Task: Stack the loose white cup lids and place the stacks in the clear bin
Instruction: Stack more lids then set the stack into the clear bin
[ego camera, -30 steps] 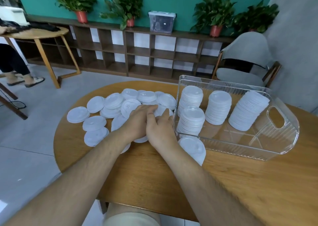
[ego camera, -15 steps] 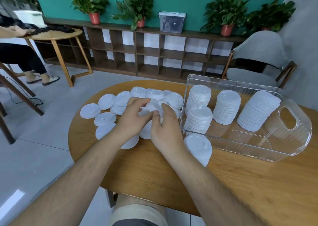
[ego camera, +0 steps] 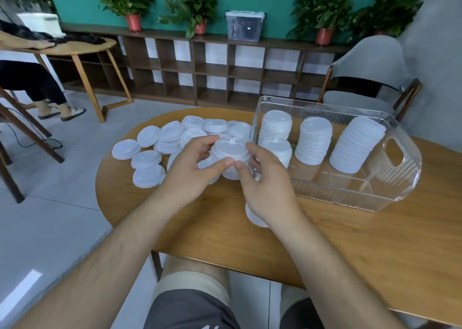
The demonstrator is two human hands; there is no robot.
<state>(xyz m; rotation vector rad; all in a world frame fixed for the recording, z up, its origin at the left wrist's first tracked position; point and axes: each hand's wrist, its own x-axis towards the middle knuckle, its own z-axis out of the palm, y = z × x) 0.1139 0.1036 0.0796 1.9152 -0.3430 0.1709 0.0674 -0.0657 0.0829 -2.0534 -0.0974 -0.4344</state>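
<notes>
Both hands hold a short stack of white cup lids (ego camera: 231,148) just above the bench (ego camera: 350,241), beside the near-left corner of the clear bin (ego camera: 325,191). The left hand (ego camera: 190,178) and right hand (ego camera: 267,191) each have their grip clamped on the stack's rim, thumbs meeting in front. These lids look light, thin and slippery, likely to skew, so opposite edges seem the best hold. More loose lids (ego camera: 150,136) lie on the bench to the left, and four stacks (ego camera: 313,141) stand in the bin

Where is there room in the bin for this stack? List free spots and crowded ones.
Free for the held stack: in the clear bin, the floor along the near wall, before the middle stack and leaning stack, toward the handle; the table right of the right hand. Crowded: its left end, two stacks; loose lids left of it.
</notes>
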